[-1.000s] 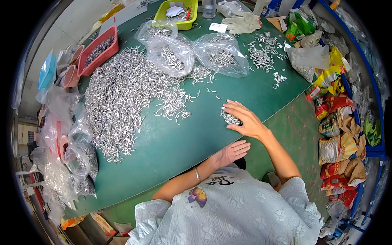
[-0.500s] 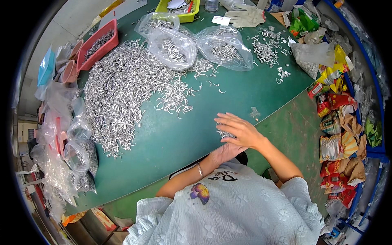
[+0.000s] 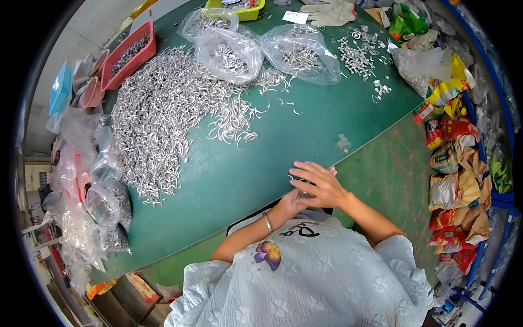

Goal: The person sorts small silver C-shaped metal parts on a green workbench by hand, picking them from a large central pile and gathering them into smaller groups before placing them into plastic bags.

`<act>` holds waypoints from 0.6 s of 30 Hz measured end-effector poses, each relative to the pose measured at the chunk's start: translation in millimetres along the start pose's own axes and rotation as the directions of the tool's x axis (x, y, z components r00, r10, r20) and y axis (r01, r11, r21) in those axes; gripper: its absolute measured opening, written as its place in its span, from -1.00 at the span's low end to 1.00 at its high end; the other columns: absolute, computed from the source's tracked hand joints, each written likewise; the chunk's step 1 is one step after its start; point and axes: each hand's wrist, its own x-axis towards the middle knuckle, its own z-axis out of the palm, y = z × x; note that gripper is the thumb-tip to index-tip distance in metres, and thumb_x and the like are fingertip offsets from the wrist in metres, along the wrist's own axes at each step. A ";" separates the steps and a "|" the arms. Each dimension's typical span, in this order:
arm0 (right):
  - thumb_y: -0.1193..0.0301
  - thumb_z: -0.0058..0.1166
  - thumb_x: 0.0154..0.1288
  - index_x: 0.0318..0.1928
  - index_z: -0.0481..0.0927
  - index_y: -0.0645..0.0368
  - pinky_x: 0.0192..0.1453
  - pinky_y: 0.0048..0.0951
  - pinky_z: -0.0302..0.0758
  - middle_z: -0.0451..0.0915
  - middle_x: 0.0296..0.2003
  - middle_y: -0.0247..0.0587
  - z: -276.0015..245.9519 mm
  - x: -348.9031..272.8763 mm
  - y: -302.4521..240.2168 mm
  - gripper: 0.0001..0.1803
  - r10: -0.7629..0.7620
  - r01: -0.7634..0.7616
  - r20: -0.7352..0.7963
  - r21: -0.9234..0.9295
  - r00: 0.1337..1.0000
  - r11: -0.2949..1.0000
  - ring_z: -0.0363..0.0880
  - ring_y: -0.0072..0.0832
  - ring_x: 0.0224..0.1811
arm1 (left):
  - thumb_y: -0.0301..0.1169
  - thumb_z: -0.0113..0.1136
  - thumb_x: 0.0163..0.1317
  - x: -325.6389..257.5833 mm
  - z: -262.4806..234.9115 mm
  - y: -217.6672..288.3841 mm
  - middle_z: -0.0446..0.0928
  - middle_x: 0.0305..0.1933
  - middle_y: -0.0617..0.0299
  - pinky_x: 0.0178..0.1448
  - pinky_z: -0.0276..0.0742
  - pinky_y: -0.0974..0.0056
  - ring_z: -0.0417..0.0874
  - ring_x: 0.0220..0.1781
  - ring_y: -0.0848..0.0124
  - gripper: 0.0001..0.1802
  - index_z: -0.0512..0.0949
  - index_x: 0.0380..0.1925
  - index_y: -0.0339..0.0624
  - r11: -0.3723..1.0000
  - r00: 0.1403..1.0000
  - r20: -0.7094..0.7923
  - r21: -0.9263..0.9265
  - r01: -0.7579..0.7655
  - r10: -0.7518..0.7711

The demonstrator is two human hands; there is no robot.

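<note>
At the table's near edge, my left hand (image 3: 293, 204) is cupped palm up, mostly hidden beneath my right. Small curved silver metal pieces (image 3: 302, 192) show between the two hands, lying in my left palm. My right hand (image 3: 321, 187) spans over them with its fingers stretched out and slightly apart. Farther off to the left, a wide heap of similar curved metal pieces (image 3: 155, 117) covers the green table (image 3: 245, 169). A few strays (image 3: 297, 112) lie off its right side.
Clear plastic bags (image 3: 229, 57) (image 3: 301, 57) holding metal pieces stand behind the heap. A red tray (image 3: 129, 57), a yellow-green tray (image 3: 234, 13) and a glove (image 3: 329, 13) lie toward the far edge. Small metal parts (image 3: 357, 57) sit far right. Filled bags (image 3: 114, 207) line the left edge.
Both hands have drawn a little closer to my body, to the table's near edge. My right hand now covers more of the metal pieces.
</note>
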 end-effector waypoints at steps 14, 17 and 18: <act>0.44 0.28 0.07 -0.31 0.61 0.30 0.06 -0.08 0.59 0.59 -0.21 -0.01 26.4 -42.6 2.2 -0.80 -0.165 0.183 -0.163 0.105 0.973 0.977 0.61 -0.02 -0.01 | -0.27 -0.24 0.48 -7.9 -4.2 -1.3 0.30 0.34 -0.02 0.44 0.30 0.13 0.38 0.33 0.21 -0.52 0.21 0.29 -0.34 0.591 0.997 0.003 -0.805 0.049 -0.078; 0.49 0.25 0.08 -0.31 0.61 0.31 -0.05 -0.13 0.59 0.58 -0.24 -0.02 19.6 -32.7 -2.3 -0.83 -0.108 0.134 -0.254 0.088 0.961 0.987 0.62 -0.04 -0.09 | -0.28 -0.21 0.48 -11.9 -16.8 -12.0 0.38 0.28 -0.01 0.41 0.35 0.08 0.45 0.28 0.19 -0.55 0.28 0.24 -0.33 0.610 0.996 0.089 -0.790 0.059 0.020; 0.52 0.23 0.08 -0.31 0.61 0.31 -0.08 -0.15 0.58 0.57 -0.23 -0.02 17.1 -28.1 -2.9 -0.84 -0.077 0.106 -0.304 0.079 0.950 0.991 0.62 -0.05 -0.11 | -0.28 -0.19 0.48 -15.0 -20.0 -14.7 0.40 0.26 -0.01 0.40 0.37 0.07 0.47 0.26 0.19 -0.56 0.31 0.23 -0.33 0.618 0.993 0.112 -0.784 0.059 0.047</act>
